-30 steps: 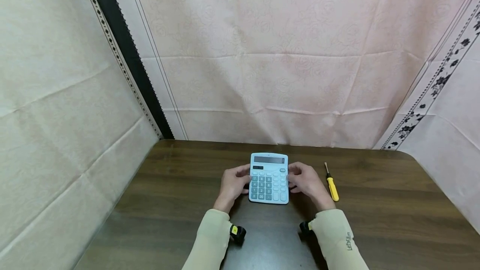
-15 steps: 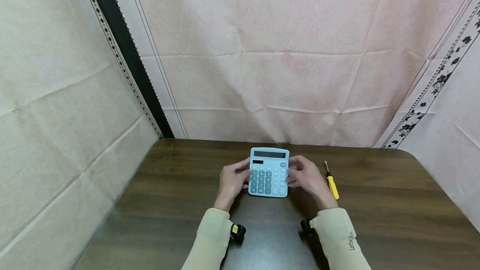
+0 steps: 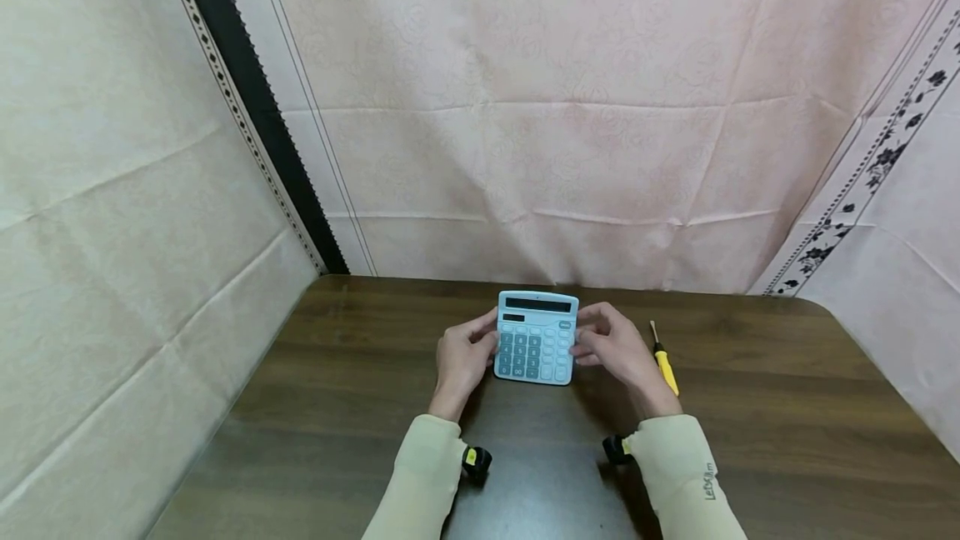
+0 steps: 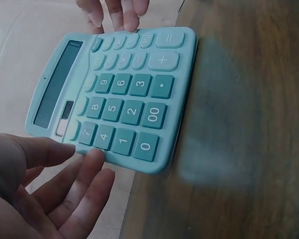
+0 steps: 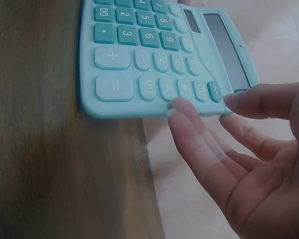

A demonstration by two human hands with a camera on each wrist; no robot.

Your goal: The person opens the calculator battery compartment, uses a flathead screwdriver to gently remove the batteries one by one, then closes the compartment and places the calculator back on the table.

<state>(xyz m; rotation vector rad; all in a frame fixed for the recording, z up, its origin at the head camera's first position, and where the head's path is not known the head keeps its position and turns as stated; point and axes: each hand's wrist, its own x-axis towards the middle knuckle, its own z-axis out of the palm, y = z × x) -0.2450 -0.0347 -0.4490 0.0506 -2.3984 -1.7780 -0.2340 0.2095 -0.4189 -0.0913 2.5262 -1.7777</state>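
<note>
A light blue calculator [image 3: 536, 337] with darker number keys is upright between both hands near the table's far side, its keys and display turned towards me. My left hand [image 3: 461, 359] holds its left edge; in the left wrist view the thumb [image 4: 45, 151] meets that edge beside the 7 key, with the other fingertips close below. On the opposite edge my right hand [image 3: 617, 350] grips with thumb and fingers; the right wrist view shows the thumb [image 5: 264, 101] by the ON/AC key. The calculator's back is hidden.
A screwdriver [image 3: 664, 369] with a yellow handle lies on the brown wooden table [image 3: 765, 407] just right of my right hand. Pale patterned cloth [image 3: 585, 148] hangs behind the table, and more covers both sides.
Both hands have shifted the calculator a little away from me and slightly left. Its display, which showed a 0 a second ago, now looks dark. The screwdriver has stayed in place.
</note>
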